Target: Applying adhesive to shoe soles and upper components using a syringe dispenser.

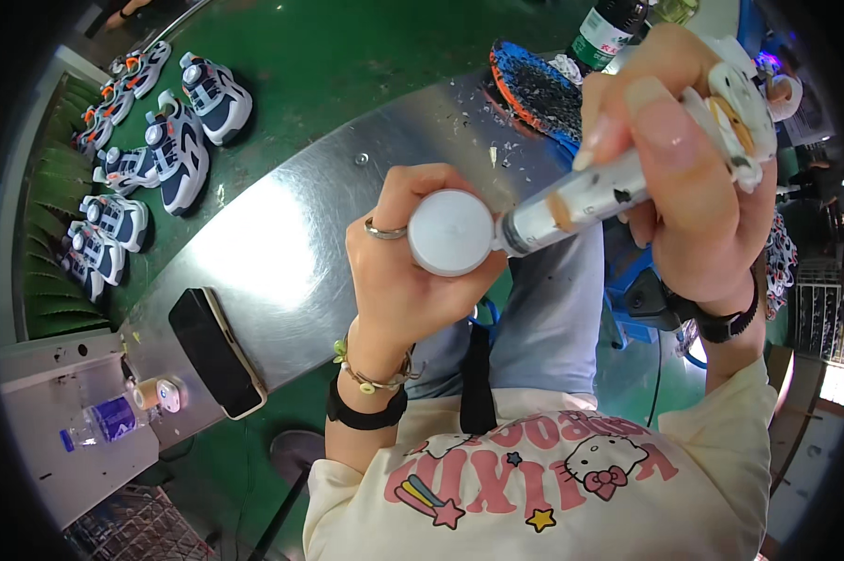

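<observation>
From above the person's head, the scene is a curved sheet-metal worktop point(281, 252), shiny and scuffed, with small flecks scattered toward its far end, set beside a dark green belt point(347, 65). The left hand point(408, 266) is curled closed around a small round white cap point(451, 232), smooth and matte, held face-up between thumb and fingers in front of the chest; a thin ring sits on one finger and a beaded bracelet and dark band circle the wrist. The right hand point(698, 178) is wrapped tight around a pale, stained tube-like applicator point(590, 194), smeared with tan and dark spots, its dark narrow tip touching the rim of the cap. The far end of the applicator carries a white, lumpy charm-like piece near the knuckles. A black watch sits on the right wrist.

On the belt to the left lie several small sneakers point(183, 140), navy and white with orange accents, in loose pairs. A black phone point(218, 351) lies flat on the near edge of the worktop. A clear plastic bottle point(113, 416) lies on its side on a grey ledge. Farther off, a rough black shoe sole point(534, 89) with an orange and blue edge rests near a dark bottle point(609, 33) with a green label.
</observation>
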The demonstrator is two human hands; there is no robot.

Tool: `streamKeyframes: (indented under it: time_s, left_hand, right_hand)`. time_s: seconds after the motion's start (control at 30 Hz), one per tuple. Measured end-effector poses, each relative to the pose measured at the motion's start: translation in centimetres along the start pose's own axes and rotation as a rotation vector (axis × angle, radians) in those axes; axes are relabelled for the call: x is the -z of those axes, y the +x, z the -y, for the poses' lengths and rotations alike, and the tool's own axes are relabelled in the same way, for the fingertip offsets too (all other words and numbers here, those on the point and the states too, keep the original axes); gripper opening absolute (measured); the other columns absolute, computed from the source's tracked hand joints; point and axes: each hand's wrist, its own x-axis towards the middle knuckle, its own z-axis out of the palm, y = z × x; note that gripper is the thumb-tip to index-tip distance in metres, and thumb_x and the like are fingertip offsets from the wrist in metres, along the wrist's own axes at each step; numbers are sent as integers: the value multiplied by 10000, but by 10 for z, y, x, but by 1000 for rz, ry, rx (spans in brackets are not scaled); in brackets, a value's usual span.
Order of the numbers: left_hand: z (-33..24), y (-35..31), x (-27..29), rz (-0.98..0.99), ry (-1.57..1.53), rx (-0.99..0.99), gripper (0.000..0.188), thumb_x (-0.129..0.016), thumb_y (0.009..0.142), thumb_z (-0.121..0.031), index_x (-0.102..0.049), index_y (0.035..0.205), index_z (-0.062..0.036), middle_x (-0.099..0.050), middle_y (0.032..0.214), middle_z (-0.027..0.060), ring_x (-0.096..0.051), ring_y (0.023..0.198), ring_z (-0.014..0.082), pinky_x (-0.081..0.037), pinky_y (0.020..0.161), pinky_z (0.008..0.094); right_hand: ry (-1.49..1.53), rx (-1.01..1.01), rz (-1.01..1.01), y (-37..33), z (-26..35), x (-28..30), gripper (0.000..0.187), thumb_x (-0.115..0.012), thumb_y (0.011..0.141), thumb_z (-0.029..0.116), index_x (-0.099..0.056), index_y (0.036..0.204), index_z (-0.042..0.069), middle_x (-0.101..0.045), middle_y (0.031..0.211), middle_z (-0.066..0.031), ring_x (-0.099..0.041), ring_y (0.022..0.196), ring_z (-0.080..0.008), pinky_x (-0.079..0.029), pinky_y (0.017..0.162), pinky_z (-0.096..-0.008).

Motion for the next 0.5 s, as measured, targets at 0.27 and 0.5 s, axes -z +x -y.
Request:
streamKeyframes:
  time_s: [0.27,0.5]
  left_hand:
    - [-1,3,11,62,125,-56,372,-745,642,-135,-541,943,-51,-617,785,84,-638,676,182,-493,594,280]
    - [-4,4,9,-41,52,-67,365,-737,581,-165,-549,887,-97,-603,723,86,-605,652,300,-472,546,346]
  right_hand:
    - [-79,-314,-101,-2,-32,0,261,-493,891,276,-558,800,40,-572,694,-49,-428,414,-56,-280,378,-171]
    - [231,384,137,41,-39,-19,167,-512,858,91,-470,727,-3,-503,603,-102,-456,478,-127,-383,448,-254]
